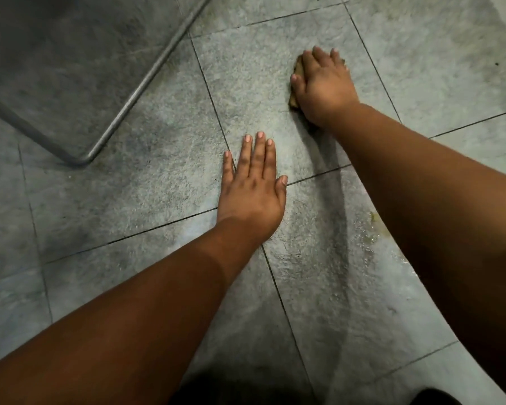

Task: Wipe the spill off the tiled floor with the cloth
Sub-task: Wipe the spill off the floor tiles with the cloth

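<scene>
We press the right hand [322, 83] flat, fingers spread, on the brown cloth [294, 83] beneath it. The left hand [253, 188] rests flat on the tiled floor [158, 185]. The wet spill [365, 244] glistens nearer us, beside the right forearm.

Both arms outstretched, left hand [253, 185] and right hand [323, 83] flat.

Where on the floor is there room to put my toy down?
Bare tile lies between the left hand and the metal bar. It's crowded by the right hand pressing the cloth, and wet at the spill.
</scene>
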A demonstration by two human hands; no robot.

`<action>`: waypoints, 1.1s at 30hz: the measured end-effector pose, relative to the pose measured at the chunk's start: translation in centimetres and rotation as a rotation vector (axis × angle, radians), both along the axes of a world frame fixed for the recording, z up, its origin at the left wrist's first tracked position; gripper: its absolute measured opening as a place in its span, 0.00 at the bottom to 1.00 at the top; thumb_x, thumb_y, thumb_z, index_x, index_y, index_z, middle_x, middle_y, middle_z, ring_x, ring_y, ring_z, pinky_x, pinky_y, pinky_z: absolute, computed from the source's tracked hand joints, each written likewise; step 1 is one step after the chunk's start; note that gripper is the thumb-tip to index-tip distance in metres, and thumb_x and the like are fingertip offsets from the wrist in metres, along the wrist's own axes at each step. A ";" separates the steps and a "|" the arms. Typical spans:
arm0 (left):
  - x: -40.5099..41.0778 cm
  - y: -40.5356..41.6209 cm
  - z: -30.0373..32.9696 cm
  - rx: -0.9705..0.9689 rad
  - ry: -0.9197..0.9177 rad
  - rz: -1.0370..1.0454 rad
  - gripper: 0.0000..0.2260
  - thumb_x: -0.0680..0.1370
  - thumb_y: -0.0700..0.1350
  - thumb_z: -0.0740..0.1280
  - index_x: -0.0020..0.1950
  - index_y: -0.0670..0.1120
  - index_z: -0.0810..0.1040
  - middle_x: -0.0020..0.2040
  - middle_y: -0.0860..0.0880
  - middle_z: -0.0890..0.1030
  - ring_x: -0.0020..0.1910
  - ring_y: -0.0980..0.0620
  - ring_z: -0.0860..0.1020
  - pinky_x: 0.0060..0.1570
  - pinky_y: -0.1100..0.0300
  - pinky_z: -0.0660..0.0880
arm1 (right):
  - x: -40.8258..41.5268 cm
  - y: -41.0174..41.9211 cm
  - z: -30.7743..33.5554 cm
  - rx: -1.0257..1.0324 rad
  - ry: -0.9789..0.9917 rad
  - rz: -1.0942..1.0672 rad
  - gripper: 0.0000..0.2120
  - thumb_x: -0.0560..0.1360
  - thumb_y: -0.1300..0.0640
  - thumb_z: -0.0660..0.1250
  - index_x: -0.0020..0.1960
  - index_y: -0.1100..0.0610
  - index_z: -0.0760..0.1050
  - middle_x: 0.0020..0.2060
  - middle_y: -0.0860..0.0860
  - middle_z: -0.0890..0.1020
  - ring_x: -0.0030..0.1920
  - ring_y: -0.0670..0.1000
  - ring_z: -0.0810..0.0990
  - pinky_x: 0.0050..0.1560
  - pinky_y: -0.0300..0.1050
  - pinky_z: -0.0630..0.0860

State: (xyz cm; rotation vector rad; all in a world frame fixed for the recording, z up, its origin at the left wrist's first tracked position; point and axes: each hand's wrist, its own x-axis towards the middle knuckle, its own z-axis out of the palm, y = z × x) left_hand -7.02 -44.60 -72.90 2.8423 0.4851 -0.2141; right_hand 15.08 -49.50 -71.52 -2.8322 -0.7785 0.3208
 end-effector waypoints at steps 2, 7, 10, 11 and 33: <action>0.0 0.0 0.0 -0.009 0.001 0.005 0.27 0.84 0.55 0.41 0.79 0.45 0.37 0.80 0.48 0.36 0.77 0.49 0.33 0.75 0.44 0.37 | -0.3 0.2 -0.1 0.010 -0.009 -0.019 0.28 0.83 0.45 0.51 0.79 0.56 0.55 0.79 0.57 0.56 0.79 0.62 0.50 0.78 0.58 0.48; 0.2 0.0 0.3 -0.013 0.023 -0.003 0.27 0.84 0.54 0.40 0.79 0.45 0.35 0.79 0.48 0.35 0.77 0.49 0.32 0.75 0.44 0.37 | -7.6 -4.0 -0.1 0.071 -0.005 0.018 0.29 0.81 0.43 0.52 0.79 0.55 0.57 0.78 0.56 0.60 0.78 0.61 0.53 0.77 0.59 0.51; 0.3 0.0 0.2 0.000 0.024 0.000 0.27 0.84 0.54 0.40 0.79 0.45 0.36 0.80 0.47 0.35 0.77 0.48 0.33 0.75 0.44 0.37 | -13.1 -7.5 0.0 0.090 -0.016 0.048 0.31 0.81 0.42 0.49 0.79 0.55 0.57 0.78 0.55 0.60 0.79 0.60 0.52 0.77 0.59 0.52; 0.2 0.0 0.1 -0.001 0.020 0.003 0.27 0.84 0.54 0.41 0.79 0.45 0.36 0.80 0.47 0.36 0.77 0.48 0.33 0.75 0.44 0.37 | -14.2 -8.2 0.0 0.091 -0.009 0.040 0.30 0.81 0.42 0.50 0.79 0.55 0.56 0.78 0.54 0.60 0.79 0.59 0.52 0.77 0.59 0.52; 0.1 0.1 0.1 -0.025 -0.013 0.011 0.27 0.84 0.54 0.42 0.80 0.46 0.39 0.80 0.48 0.38 0.78 0.49 0.34 0.75 0.44 0.37 | -9.5 -5.7 0.1 0.102 0.015 0.083 0.31 0.80 0.42 0.53 0.79 0.55 0.58 0.78 0.56 0.61 0.78 0.61 0.54 0.77 0.61 0.52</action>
